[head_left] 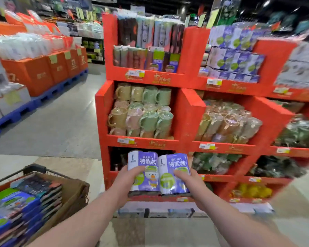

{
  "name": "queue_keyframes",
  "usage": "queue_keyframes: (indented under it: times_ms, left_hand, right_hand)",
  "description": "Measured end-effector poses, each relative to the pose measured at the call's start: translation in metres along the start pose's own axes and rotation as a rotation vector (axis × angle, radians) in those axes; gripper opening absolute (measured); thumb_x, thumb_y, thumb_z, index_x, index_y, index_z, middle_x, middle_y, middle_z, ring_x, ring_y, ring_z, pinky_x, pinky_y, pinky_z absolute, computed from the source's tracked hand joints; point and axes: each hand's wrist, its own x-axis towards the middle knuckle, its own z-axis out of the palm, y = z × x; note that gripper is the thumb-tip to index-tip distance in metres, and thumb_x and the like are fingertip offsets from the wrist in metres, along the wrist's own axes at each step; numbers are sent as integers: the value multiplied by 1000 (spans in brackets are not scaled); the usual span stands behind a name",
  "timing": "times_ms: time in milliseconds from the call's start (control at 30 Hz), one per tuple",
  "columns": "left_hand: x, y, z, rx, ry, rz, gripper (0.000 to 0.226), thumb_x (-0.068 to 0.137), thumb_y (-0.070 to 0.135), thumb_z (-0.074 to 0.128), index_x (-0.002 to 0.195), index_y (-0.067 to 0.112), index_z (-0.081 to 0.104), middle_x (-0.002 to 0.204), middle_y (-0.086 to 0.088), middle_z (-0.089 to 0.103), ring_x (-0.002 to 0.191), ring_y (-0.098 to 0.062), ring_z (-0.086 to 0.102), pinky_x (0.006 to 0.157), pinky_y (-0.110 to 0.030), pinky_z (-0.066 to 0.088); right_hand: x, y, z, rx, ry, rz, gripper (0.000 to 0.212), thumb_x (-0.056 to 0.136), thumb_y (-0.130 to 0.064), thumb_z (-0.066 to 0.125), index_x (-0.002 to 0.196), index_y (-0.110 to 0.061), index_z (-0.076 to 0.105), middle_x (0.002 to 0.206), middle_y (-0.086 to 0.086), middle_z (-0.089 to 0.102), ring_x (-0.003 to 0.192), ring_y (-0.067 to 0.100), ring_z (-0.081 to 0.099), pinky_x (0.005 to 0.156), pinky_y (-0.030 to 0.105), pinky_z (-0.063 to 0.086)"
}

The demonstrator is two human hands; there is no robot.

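Before a red display shelf (pixel 185 111), the left hand (pixel 126 180) grips the left purple roll pack (pixel 147 162) and the right hand (pixel 189 182) grips the right purple roll pack (pixel 176 164), thumbs curled over the fronts. The packs are likely light with slick film, so hold them by the sides.

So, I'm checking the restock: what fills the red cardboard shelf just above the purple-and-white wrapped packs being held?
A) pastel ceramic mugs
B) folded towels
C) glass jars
A: beige, pink and green ceramic mugs fill the red cardboard shelf above the purple-and-white wrapped packs gripped by the left hand and right hand.
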Motion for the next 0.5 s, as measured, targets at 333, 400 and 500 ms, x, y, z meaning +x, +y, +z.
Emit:
queue_keyframes:
  times_ms: [333, 400, 500]
  left_hand:
    - [36, -18, 235, 68, -205, 42, 27, 85, 17, 66, 112, 11, 63, 85, -8, 74, 68, -21, 69, 60, -29, 50]
    - [38, -20, 270, 77, -237, 32, 13, 87, 13, 64, 100, 13, 65, 73, -4, 74, 57, -17, 68, 57, -28, 50]
    - [42, -20, 308, 82, -271, 35, 19, 86, 14, 65, 105, 12, 63, 79, -7, 75, 59, -20, 70, 58, -29, 53]
  right_hand:
    - [7, -1, -229, 94, 245, -48, 65, 62, -53, 80, 114, -20, 60, 112, 2, 69, 103, 25, 66, 98, 48, 48]
    - [4, -5, -260, 139, 292, -56, 44, 75, -38, 77, 110, -16, 59, 109, 5, 70, 101, 25, 67, 98, 47, 48]
    - [11, -6, -295, 158, 324, -78, 63, 63, -46, 80, 113, -14, 59, 108, 6, 71, 97, 25, 69, 96, 48, 51]
